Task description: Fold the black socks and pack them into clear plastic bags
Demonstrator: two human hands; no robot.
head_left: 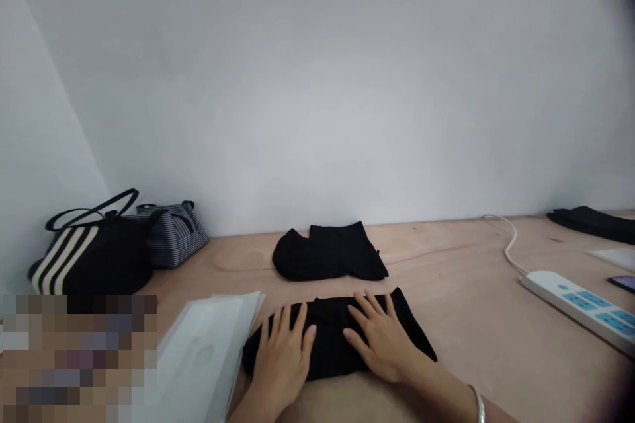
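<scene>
Note: your left hand (282, 360) and right hand (377, 337) lie open, fingers spread, not gripping, on the folded black garment (330, 344) at 6 o'clock on the plywood tabletop (461, 297). Even, flat palm pressure keeps its layers smooth. A second black garment (327, 254) sits at 12 o'clock.

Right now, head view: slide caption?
Left hand and right hand rest flat on a folded black garment on a plywood table.

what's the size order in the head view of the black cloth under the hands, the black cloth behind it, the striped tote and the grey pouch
1. Front black cloth, though nearness to the camera may inflate it
2. Black cloth behind it and striped tote, too alike to rank
3. Grey pouch
</scene>
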